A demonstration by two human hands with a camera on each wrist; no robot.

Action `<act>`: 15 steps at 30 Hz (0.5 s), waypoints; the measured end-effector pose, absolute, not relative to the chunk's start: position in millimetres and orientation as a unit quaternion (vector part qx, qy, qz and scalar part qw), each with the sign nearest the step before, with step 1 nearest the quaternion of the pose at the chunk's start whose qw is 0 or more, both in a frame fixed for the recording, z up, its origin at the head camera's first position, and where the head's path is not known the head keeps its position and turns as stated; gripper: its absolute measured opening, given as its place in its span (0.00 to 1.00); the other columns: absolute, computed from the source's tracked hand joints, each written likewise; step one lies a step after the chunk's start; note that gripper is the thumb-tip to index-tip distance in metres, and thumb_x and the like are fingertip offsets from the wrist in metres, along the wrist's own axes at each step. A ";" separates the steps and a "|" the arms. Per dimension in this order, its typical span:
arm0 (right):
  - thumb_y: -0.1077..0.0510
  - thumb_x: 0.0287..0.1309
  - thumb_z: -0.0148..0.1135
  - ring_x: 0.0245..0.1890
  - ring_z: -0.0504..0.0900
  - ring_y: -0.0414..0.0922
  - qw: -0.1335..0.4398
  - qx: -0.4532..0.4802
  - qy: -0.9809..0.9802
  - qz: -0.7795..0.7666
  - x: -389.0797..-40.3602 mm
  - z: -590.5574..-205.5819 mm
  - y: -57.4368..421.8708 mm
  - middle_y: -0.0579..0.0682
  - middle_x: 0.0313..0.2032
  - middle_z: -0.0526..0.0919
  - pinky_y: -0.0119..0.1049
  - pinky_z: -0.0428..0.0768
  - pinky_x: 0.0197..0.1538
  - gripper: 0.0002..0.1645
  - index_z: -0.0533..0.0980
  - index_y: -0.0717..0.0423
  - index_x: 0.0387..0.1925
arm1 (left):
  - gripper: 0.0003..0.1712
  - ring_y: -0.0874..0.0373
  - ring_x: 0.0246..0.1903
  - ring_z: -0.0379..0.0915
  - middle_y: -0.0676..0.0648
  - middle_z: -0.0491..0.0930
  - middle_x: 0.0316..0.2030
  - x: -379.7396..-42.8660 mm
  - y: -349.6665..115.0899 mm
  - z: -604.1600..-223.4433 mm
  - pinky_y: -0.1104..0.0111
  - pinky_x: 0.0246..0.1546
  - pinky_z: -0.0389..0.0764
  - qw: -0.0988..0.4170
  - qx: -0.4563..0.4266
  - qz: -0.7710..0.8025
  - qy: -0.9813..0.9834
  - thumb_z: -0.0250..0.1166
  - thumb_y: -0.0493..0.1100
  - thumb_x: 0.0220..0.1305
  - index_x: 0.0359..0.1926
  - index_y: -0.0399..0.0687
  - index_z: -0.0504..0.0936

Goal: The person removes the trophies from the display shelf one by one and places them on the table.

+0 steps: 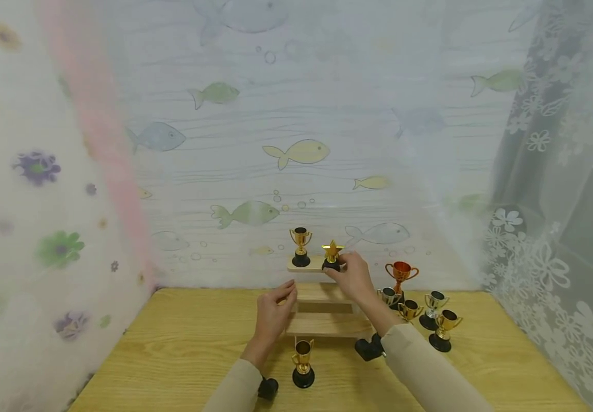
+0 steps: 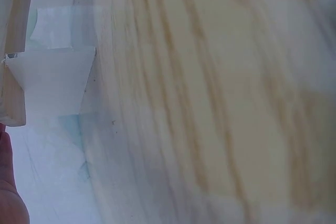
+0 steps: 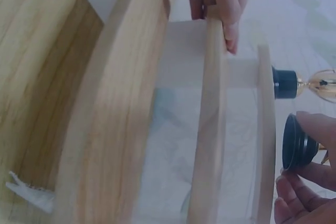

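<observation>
A tiered wooden display stand (image 1: 327, 326) with three steps stands on the table. On its top step sits a gold cup trophy (image 1: 300, 240) with a black base. My right hand (image 1: 355, 279) pinches the black base of a gold star trophy (image 1: 332, 250) at the right of that step. In the right wrist view the star trophy's base (image 3: 295, 142) is tilted and slightly apart from the top board. My left hand (image 1: 273, 312) holds the left end of the middle board, its fingers on both sides of the wood. The star itself is mostly hidden there.
Right of the stand are several cup trophies, among them a red one (image 1: 402, 273), a silver one (image 1: 434, 303) and a gold one (image 1: 447, 326). Another gold cup trophy (image 1: 303, 360) stands in front of the stand. A fish-patterned curtain (image 1: 296, 189) hangs behind the table (image 1: 193, 343).
</observation>
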State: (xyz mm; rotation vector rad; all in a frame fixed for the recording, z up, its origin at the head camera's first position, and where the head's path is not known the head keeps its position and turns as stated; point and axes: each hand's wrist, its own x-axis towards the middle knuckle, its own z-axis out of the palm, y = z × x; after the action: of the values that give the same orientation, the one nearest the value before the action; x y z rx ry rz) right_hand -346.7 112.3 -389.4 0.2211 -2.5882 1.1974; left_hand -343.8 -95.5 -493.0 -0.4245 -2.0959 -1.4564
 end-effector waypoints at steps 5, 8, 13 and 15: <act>0.55 0.62 0.72 0.50 0.78 0.59 0.139 0.080 -0.900 0.406 -341.4 -391.9 114.8 0.63 0.52 0.77 0.53 0.81 0.51 0.23 0.81 0.69 0.50 | 0.13 0.50 0.51 0.85 0.44 0.85 0.54 -344.0 -95.1 -492.6 0.58 0.51 0.85 0.273 -0.155 -0.543 -0.779 0.67 0.38 0.70 0.50 0.35 0.88; 0.56 0.61 0.73 0.49 0.78 0.58 0.144 0.085 -0.898 0.407 -338.9 -394.3 116.1 0.62 0.51 0.77 0.53 0.80 0.50 0.21 0.81 0.69 0.49 | 0.13 0.50 0.51 0.85 0.43 0.85 0.54 -343.9 -94.8 -492.3 0.58 0.51 0.85 0.272 -0.153 -0.543 -0.779 0.67 0.38 0.70 0.50 0.35 0.88; 0.56 0.61 0.73 0.48 0.78 0.57 0.145 0.091 -0.898 0.406 -330.5 -397.3 117.7 0.59 0.47 0.78 0.53 0.80 0.49 0.19 0.83 0.67 0.48 | 0.13 0.50 0.51 0.85 0.43 0.85 0.55 -343.7 -94.6 -491.9 0.57 0.51 0.85 0.269 -0.150 -0.544 -0.780 0.67 0.38 0.70 0.51 0.35 0.88; 0.55 0.61 0.73 0.48 0.78 0.57 0.140 0.092 -0.898 0.406 -325.7 -398.3 118.0 0.59 0.47 0.79 0.52 0.81 0.48 0.20 0.83 0.65 0.49 | 0.13 0.50 0.51 0.85 0.43 0.85 0.55 -343.5 -94.4 -491.7 0.57 0.51 0.85 0.269 -0.150 -0.545 -0.780 0.67 0.38 0.70 0.51 0.35 0.88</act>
State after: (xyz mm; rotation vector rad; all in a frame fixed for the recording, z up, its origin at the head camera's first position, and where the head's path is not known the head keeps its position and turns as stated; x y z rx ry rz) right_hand -325.7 118.0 -398.3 0.2647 -2.5957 1.1725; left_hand -343.5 -94.4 -491.7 -0.4048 -2.1029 -1.4680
